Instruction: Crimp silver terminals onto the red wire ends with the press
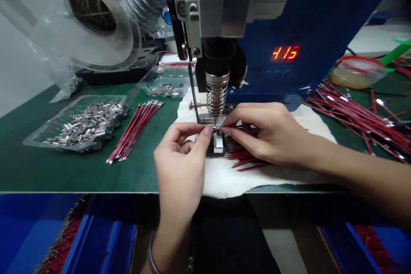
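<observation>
My left hand (pixel 181 158) is closed in a pinch, thumb against index finger, right at the tip of the soldering machine. Whatever small piece it grips is hidden by the fingertips. From the other side my right hand (pixel 272 132) pinches what looks like a thin red wire, of which only a short bit shows between the hands. Directly above the fingertips is the spring-wrapped soldering head (pixel 217 94). A small metal block (pixel 218 143) sits just below them. Under my right hand several red and black wires (pixel 245 162) lie on a white cloth (pixel 221 182).
A clear tray (pixel 35 140) heaped with small metal parts stands left, beside a wire bundle (pixel 135 130). Behind is another parts tray (pixel 144 83). A large reel (pixel 128 47) hangs upper left. Loose wires (pixel 356 111) and a round tub (pixel 356 72) lie right. The blue machine (pixel 308 17) rises behind.
</observation>
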